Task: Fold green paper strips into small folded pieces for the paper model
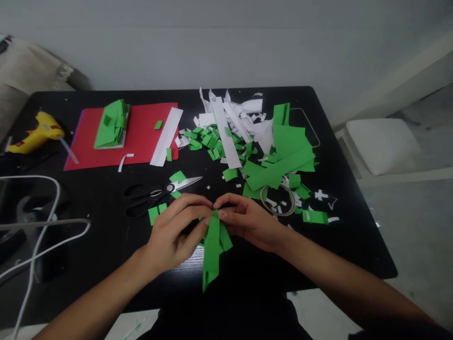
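Both hands meet over the front of the black table, pinching the top end of a green paper strip (211,245). My left hand (177,231) is closed on its left side, thumb and fingertips against the paper. From the right, my right hand (247,219) grips the same end between thumb and forefinger. The strip hangs down towards me, and more green paper shows behind it. Just beyond my left hand lie black-handled scissors (170,188), blades slightly apart, with small green paper pieces (153,215) around them.
A red sheet (141,127) bears a folded green paper stack (111,127) and a white strip (166,137). Cut scraps (208,139) and green sheets (290,141) heap at centre right, near a tape roll (278,213). At left are a yellow glue gun (40,132) and a white cable (58,198).
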A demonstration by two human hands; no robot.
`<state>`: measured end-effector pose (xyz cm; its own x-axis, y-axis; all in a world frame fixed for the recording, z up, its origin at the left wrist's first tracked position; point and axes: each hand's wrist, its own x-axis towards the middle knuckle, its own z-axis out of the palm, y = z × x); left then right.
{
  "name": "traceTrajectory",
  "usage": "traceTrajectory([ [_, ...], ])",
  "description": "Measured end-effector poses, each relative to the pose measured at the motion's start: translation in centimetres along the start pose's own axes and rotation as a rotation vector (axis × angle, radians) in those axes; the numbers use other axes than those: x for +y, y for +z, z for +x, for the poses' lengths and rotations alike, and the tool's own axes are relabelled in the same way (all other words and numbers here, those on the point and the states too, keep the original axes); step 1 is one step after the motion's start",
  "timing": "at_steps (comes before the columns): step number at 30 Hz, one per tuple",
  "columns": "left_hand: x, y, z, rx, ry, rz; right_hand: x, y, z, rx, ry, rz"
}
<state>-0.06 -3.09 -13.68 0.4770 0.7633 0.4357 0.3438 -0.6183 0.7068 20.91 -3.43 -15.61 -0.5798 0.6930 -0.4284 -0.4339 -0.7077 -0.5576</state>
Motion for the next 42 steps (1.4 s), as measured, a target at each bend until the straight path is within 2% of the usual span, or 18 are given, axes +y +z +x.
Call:
traceTrajectory([
  [4, -0.2, -0.2, -0.2, -0.028, 0.035, 0.037, 0.1, -0.1, 0.1, 0.033, -0.007, -0.018],
  [9, -0.8, -0.9, -0.9, -0.110, 0.155, 0.221, 0.1, -0.1, 0.2, 0.064, -0.005, -0.050],
  [13, -1.0, -1.4, -1.1, -0.181, 0.185, 0.297, 0.1, 0.0, 0.3, 0.075, 0.006, -0.064],
  [20, -0.7, -1.3, -0.5, -0.171, 0.239, 0.307, -0.1, 0.1, 0.3, 0.119, 0.008, -0.130],
  [34, -1.0, -0.6, -0.2, -0.137, 0.093, 0.051, -0.2, 0.1, 0.1, 0.130, -0.055, -0.198],
  [42, -0.9, -0.6, -0.1, -0.146, 0.018, 0.092, 0.0, -0.2, 0.1, 0.096, -0.151, -0.283],
])
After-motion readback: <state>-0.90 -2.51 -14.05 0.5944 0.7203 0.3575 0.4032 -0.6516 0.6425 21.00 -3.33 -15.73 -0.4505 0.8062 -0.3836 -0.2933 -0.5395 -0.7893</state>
